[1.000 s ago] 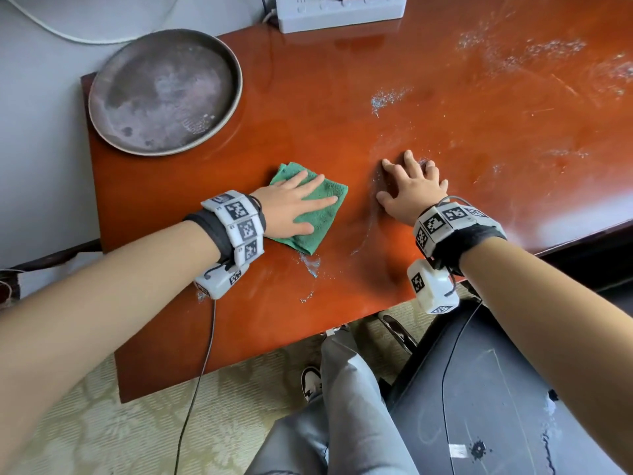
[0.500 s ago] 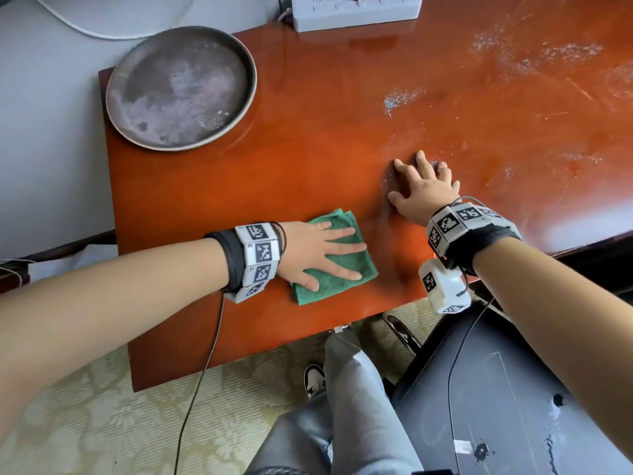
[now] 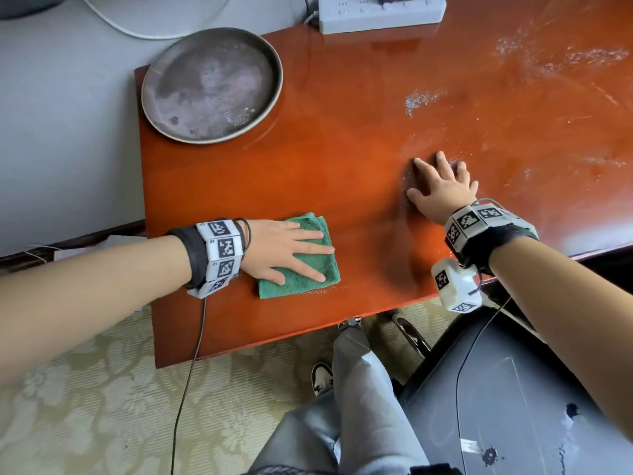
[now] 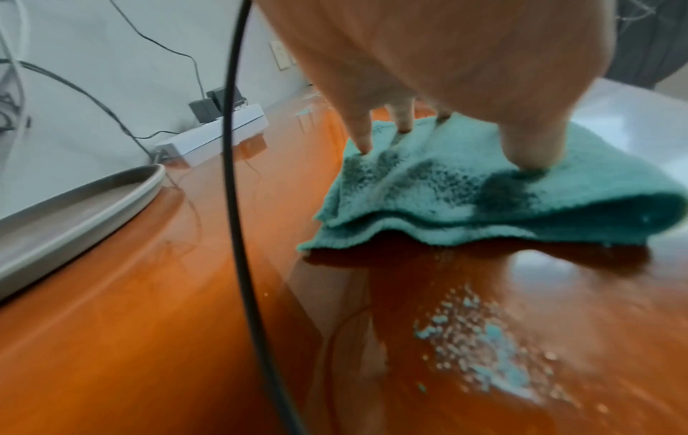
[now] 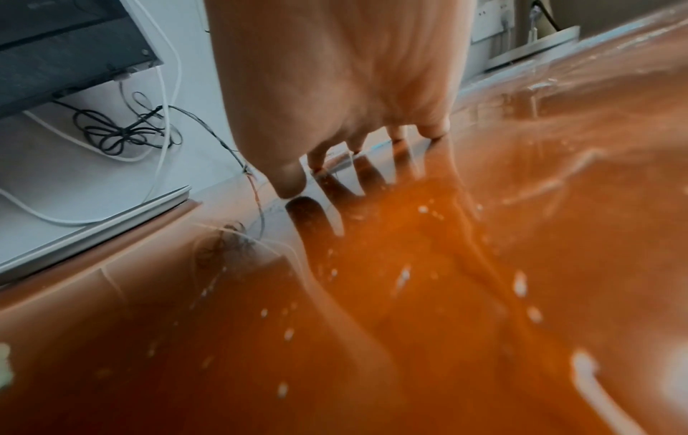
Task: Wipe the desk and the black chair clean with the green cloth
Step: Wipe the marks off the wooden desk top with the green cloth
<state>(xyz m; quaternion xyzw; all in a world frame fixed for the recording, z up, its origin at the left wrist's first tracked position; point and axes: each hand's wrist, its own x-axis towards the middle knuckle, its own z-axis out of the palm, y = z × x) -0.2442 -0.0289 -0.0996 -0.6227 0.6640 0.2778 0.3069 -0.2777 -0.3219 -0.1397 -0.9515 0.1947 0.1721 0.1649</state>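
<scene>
at the near left corner of a glossy red-brown desk (image 3: 342,114), seen from the head, the left hand (image 3: 284,250) presses flat, fingers spread, on the folded green cloth (image 3: 301,265); the right hand (image 3: 442,186) rests open on bare wood beside pale dust, well apart from the cloth. a round tray (image 3: 212,85) and a power strip (image 3: 380,10) sit farther back, and the black chair (image 3: 513,389) waits below, apparently unwiped. the left wrist view shows fingertips (image 4: 363,145) sunk in the cloth, with crumbs (image 4: 484,347) just short of it. the right wrist view shows fingers splayed on the speckled top. the desk wipe looks mid-stroke; the next pass likely needs a sweep right over the dust.
</scene>
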